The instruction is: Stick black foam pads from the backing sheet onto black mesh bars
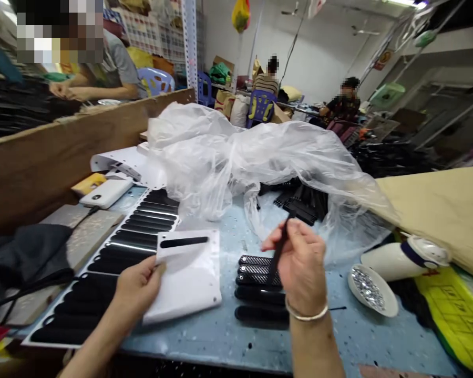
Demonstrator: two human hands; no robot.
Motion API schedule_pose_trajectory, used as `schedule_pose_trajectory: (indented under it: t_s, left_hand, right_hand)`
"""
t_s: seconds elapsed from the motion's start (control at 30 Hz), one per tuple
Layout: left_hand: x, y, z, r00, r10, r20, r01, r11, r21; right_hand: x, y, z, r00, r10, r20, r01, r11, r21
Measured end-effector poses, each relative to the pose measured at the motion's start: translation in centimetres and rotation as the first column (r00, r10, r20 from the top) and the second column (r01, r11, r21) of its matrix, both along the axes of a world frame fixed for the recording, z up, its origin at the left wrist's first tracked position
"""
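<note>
White card [189, 278] pinched in left hand [136, 286], black strip [279, 252] pinched in right hand [301, 268].

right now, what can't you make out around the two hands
1. Head view: lower end of the black strip, hidden inside the right hand grip.
2. Head view: black parts under the clear plastic bag, mostly covered, number unclear.
3. Head view: shiny bits in the white dish, too small to identify.
4. Head view: near corner of the white card, covered by the left hand.
</note>
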State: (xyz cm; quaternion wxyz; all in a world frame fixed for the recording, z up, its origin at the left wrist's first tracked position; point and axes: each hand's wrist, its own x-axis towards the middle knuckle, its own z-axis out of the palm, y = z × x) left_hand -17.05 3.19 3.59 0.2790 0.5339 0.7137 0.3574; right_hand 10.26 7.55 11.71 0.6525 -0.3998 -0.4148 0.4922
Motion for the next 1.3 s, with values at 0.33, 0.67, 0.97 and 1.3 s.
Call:
schedule_pose_trajectory:
  t_s: [0.33, 0.67, 0.97, 1.3]
  left_hand:
    - [7.1, -0.1, 4.0, 0.997, -0.011, -0.072, 0.022, 0.986, 0.163]
    - [14.3, -0.2, 0.9, 0.571, -0.093, 0.815, 0.448, 0.868, -0.215]
    - [12.8, 0.9, 1.0, 0.911, -0.194, 0.363, 0.251, 0.961, -0.115]
    - [11.1, 2.5, -1.8, 0.846, -0.519, -0.124, 0.529, 0.846, 0.065]
  right_hand:
    - [6.2, -4.3, -3.9, 0.579, -0.087, 0.810, -0.181, 0.956, 0.232]
    - [7.1, -6.9, -6.8, 0.536, -0.127, 0.835, -0.227, 0.930, 0.287]
    - [9.9, -6.8, -7.5, 0.615, -0.141, 0.776, -0.074, 0.969, 0.235]
    - [12.0, -5.3, -10.3, 0.716, -0.006, 0.698, 0.029, 0.999, -0.021]
